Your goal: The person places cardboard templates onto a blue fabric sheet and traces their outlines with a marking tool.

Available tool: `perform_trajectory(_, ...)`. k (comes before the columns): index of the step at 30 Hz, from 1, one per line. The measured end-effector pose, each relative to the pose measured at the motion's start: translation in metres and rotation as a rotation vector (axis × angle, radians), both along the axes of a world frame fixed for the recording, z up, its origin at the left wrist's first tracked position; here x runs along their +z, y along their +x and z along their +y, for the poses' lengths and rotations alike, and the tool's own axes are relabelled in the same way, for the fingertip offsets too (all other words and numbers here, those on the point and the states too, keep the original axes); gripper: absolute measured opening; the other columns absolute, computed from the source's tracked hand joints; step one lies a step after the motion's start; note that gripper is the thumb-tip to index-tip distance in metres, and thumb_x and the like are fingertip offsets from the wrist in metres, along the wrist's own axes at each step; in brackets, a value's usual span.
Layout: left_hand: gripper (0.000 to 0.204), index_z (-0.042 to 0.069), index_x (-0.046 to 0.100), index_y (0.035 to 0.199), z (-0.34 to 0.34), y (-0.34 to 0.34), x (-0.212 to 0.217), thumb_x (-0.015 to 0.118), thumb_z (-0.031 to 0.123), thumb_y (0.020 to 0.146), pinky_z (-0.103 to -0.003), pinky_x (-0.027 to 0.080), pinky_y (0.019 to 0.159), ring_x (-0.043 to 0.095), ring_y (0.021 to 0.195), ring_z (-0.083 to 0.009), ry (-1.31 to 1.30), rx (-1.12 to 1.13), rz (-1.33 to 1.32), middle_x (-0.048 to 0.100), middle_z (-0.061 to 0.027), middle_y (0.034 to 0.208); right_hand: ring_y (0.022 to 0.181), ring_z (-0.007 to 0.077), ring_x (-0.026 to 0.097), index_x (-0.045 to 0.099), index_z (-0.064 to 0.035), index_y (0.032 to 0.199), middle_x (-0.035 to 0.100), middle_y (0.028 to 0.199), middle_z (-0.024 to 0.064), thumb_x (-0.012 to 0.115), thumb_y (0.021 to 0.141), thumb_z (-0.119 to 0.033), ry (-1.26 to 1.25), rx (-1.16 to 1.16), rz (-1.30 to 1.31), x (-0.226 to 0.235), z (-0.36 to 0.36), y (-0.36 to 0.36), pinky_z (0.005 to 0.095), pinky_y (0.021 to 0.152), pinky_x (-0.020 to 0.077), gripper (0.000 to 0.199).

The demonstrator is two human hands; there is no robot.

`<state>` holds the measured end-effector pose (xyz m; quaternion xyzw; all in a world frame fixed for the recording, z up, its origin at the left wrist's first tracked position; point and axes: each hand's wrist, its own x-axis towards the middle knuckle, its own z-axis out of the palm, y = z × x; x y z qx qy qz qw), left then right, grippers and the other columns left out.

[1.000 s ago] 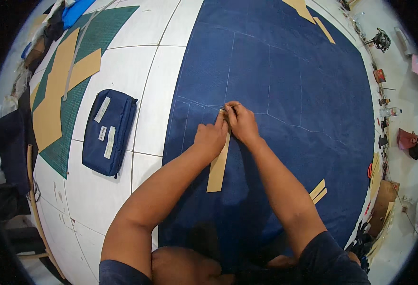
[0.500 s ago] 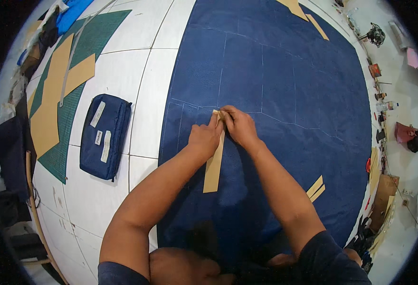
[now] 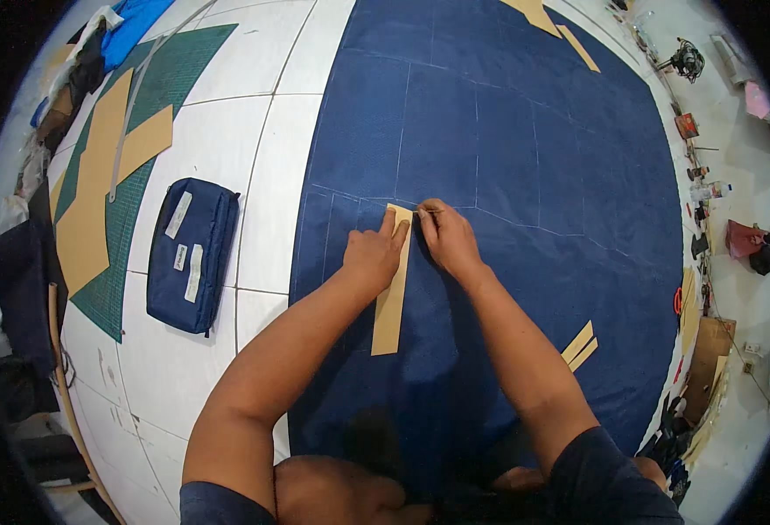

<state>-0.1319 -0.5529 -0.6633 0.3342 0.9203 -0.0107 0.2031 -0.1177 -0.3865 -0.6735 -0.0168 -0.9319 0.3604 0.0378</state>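
A long tan cardboard strip (image 3: 388, 325) lies on navy blue fabric (image 3: 507, 289) marked with thin pale lines. My left hand (image 3: 374, 258) presses the upper part of the strip down, its fingers stretched out over the card. The strip's top end meets a pale line running across the cloth. Just off the strip's upper right corner, my right hand (image 3: 449, 234) is closed in a pinch. A thin tip seems to show at its fingertips, touching the cloth at the strip's edge, but the thing is too small to name.
On the white tiles (image 3: 219, 131) to the left sit a navy zipped pouch (image 3: 188, 262) and a green cutting mat (image 3: 105, 302) bearing cardboard patterns (image 3: 83, 236) and a metal ruler (image 3: 127, 144). Small card strips (image 3: 580, 346) rest on the fabric at right. Red-handled scissors (image 3: 677, 300) lie beyond.
My right hand has shifted slightly right and down, off the strip's top end to its right edge. The strip's top corner now shows between my hands; my left hand keeps pressing it.
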Motion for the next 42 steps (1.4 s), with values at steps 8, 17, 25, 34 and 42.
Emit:
perform_trajectory(8,0.102,0.015,0.031,0.153,0.000,-0.001,-0.002,0.086,0.023,0.067,-0.043,0.055,0.077,0.069,0.098,-0.0302,-0.030,0.007,0.007,0.026,-0.0196,0.159,0.092,0.0400,0.064,0.060,-0.0044,0.107,0.066,0.098,0.0180,0.054,0.096,-0.017,0.091,0.126,0.135,-0.006,0.001,0.001,0.0481,0.077,0.0527,0.017)
perform_trajectory(17,0.096,0.017,0.035,0.152,-0.006,-0.003,0.008,0.083,0.024,0.070,-0.043,0.053,0.080,0.067,0.100,-0.0280,-0.034,-0.003,-0.028,0.031,-0.0135,0.155,0.088,0.0369,0.064,0.054,-0.0064,0.104,0.061,0.096,0.0143,0.057,0.090,-0.012,0.145,0.339,0.012,0.004,-0.017,0.082,0.0481,0.072,0.0529,0.015)
perform_trajectory(25,0.111,0.018,0.026,0.155,0.004,-0.008,0.020,0.090,0.031,0.065,-0.046,0.055,0.086,0.064,0.110,-0.0343,-0.078,0.008,-0.113,0.022,-0.0148,0.161,0.090,0.0363,0.063,0.056,-0.0074,0.104,0.061,0.095,0.0135,0.056,0.089,-0.010,0.173,0.176,0.163,-0.002,-0.006,0.026,0.0475,0.074,0.0527,0.015)
perform_trajectory(34,0.112,0.018,0.023,0.155,0.002,-0.008,0.027,0.089,0.036,0.066,-0.048,0.056,0.089,0.062,0.114,-0.0366,-0.113,-0.008,-0.112,0.020,-0.0134,0.162,0.092,0.0347,0.064,0.057,-0.0075,0.104,0.061,0.102,0.0131,0.059,0.087,-0.010,0.062,0.316,0.047,-0.005,-0.026,0.141,0.0460,0.072,0.0540,0.018)
perform_trajectory(42,0.114,0.017,0.023,0.155,0.002,-0.010,0.025,0.089,0.037,0.065,-0.048,0.056,0.089,0.062,0.115,-0.0364,-0.119,-0.016,-0.099,0.022,-0.0140,0.160,0.105,0.0299,0.062,0.064,-0.0108,0.107,0.064,0.108,0.0096,0.064,0.090,-0.017,0.112,0.211,0.133,-0.001,-0.029,0.143,0.0425,0.088,0.0493,0.018)
